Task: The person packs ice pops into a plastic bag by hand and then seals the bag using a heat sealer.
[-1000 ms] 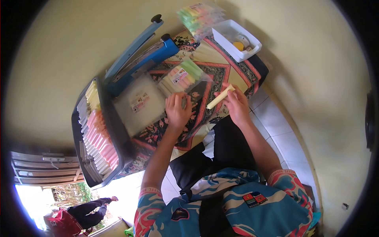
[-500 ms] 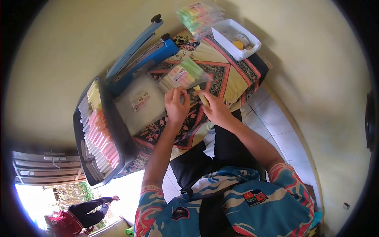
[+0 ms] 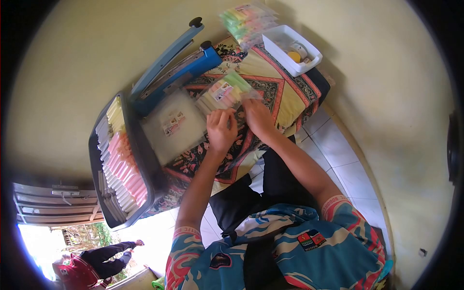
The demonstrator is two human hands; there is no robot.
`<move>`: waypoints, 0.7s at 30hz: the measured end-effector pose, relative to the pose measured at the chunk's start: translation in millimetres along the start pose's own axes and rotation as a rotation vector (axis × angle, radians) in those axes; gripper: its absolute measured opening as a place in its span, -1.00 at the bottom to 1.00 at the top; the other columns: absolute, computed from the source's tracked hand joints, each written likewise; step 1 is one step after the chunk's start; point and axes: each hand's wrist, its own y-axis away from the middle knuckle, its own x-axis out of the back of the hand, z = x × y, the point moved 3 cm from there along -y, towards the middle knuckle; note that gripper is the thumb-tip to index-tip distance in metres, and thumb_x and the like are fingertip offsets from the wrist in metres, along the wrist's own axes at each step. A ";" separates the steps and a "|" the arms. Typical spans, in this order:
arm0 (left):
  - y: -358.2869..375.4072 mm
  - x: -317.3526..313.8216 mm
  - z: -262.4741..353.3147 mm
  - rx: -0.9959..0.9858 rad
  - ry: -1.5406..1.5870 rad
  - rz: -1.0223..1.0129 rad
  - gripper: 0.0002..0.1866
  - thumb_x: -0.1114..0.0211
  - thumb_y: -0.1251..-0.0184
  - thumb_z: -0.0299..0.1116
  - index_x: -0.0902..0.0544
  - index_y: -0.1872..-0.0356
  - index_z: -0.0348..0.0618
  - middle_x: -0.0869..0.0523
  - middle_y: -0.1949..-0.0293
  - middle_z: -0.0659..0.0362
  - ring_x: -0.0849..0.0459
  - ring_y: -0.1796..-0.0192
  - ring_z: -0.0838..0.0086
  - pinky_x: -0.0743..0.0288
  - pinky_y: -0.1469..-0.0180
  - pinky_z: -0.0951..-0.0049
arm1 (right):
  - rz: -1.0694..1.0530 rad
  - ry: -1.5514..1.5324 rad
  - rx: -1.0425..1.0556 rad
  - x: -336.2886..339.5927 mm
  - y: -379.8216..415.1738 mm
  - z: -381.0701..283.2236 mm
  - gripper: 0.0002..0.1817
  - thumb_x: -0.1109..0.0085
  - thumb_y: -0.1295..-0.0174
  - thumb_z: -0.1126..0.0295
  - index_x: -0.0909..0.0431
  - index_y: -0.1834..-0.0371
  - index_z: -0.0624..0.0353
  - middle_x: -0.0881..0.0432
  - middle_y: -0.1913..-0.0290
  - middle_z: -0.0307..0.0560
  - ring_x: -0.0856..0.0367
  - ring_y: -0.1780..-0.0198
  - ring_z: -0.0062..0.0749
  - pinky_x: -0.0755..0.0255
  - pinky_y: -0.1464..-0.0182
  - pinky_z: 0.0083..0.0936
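Observation:
A clear plastic bag [image 3: 223, 92] with a printed label lies on the patterned cloth, filled with green, pink, yellow and pale wrapped sticks. My left hand [image 3: 222, 129] is closed on the near edge of this bag, fingers curled. My right hand [image 3: 259, 117] is at the bag's right end, fingers bent together against it. Its fingertips are partly hidden, and I cannot make out what is between them. A yellow stick shows inside the bag beside those fingers. Left of the bag lies a stack of flat labelled plastic bags [image 3: 186, 137].
A dark tub [image 3: 157, 186] of white, yellow and pink sticks stands at the left. Behind is a blue heat sealer [image 3: 203, 62] with its arm raised. Filled bags [image 3: 244, 21] are piled near a white container [image 3: 285, 36]. A person [image 3: 82, 270] is outside, lower left.
My right hand has moved up to the bag's end; the yellow stick it held outside is no longer visible below its fingers. My left hand stays at the near edge.

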 end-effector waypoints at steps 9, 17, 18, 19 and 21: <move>8.6 -4.2 -7.1 -0.021 0.047 0.013 -0.77 -0.29 0.05 -0.68 -0.59 0.34 -0.16 -0.62 0.40 0.17 -0.56 0.32 0.26 -0.34 0.23 0.31 | 0.053 -0.114 -0.008 15.1 4.8 2.4 -0.58 -0.09 -0.05 0.63 -0.44 -0.06 0.28 -0.57 0.26 0.15 -0.60 0.15 0.09 -0.53 0.20 -0.17; 11.0 -4.6 -5.6 -0.012 0.066 0.008 -0.76 -0.28 0.08 -0.68 -0.60 0.34 -0.16 -0.62 0.39 0.17 -0.57 0.31 0.27 -0.35 0.22 0.33 | 0.105 -0.003 0.130 7.3 -2.4 5.5 -0.58 -0.10 -0.01 0.64 -0.47 -0.03 0.30 -0.58 0.26 0.18 -0.60 0.18 0.08 -0.53 0.19 -0.20; 11.2 -4.8 -5.2 -0.014 0.069 0.008 -0.76 -0.28 0.08 -0.68 -0.60 0.35 -0.16 -0.62 0.39 0.17 -0.57 0.31 0.27 -0.35 0.22 0.33 | 0.146 -0.040 0.132 9.0 0.7 5.8 -0.61 -0.11 -0.04 0.64 -0.50 0.00 0.27 -0.59 0.28 0.17 -0.60 0.23 0.09 -0.52 0.22 -0.19; 11.3 -4.5 -5.4 -0.015 0.073 0.008 -0.76 -0.29 0.09 -0.68 -0.60 0.36 -0.15 -0.62 0.40 0.17 -0.57 0.30 0.27 -0.35 0.22 0.33 | 0.185 -0.076 0.134 10.6 2.3 6.6 -0.64 -0.12 -0.06 0.64 -0.52 0.02 0.23 -0.59 0.31 0.16 -0.61 0.27 0.10 -0.52 0.24 -0.19; 11.5 -4.2 -6.2 -0.005 0.070 0.001 -0.77 -0.29 0.09 -0.68 -0.61 0.36 -0.15 -0.62 0.40 0.17 -0.57 0.30 0.27 -0.35 0.23 0.32 | 0.211 -0.103 0.152 11.8 2.8 9.8 -0.66 -0.14 -0.04 0.65 -0.53 0.05 0.26 -0.59 0.32 0.17 -0.61 0.28 0.10 -0.51 0.25 -0.19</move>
